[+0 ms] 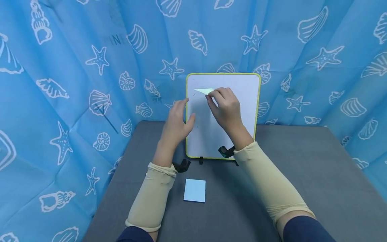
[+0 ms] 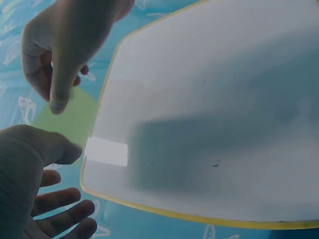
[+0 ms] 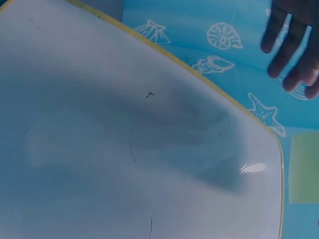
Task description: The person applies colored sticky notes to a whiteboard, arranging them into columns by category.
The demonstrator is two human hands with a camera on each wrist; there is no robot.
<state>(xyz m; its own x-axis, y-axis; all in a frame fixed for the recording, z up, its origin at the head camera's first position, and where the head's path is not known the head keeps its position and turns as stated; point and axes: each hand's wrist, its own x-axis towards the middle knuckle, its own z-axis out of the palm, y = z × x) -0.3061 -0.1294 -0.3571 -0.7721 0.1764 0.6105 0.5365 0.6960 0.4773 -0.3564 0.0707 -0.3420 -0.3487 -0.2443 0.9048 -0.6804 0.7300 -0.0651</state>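
A pale green paper square, like a sticky note (image 1: 204,90), is pinched by one edge between my right hand's (image 1: 227,107) thumb and fingers, in front of the whiteboard's (image 1: 223,80) upper part. It appears nearly edge-on in the head view; its flat face shows in the left wrist view (image 2: 75,117). My left hand (image 1: 176,120) is raised at the board's left edge, fingers spread and holding nothing. Its thumb overlaps the note's lower part in the left wrist view. The right wrist view shows the left fingers (image 3: 281,45) apart from the note (image 3: 304,169).
The yellow-framed board stands upright on small black feet (image 1: 201,160) on the grey table (image 1: 290,188). A light blue pad of paper (image 1: 195,190) lies before it. Behind hangs a blue curtain (image 1: 217,43) with white shells and starfish. Faint dark marks (image 3: 150,94) show on the board.
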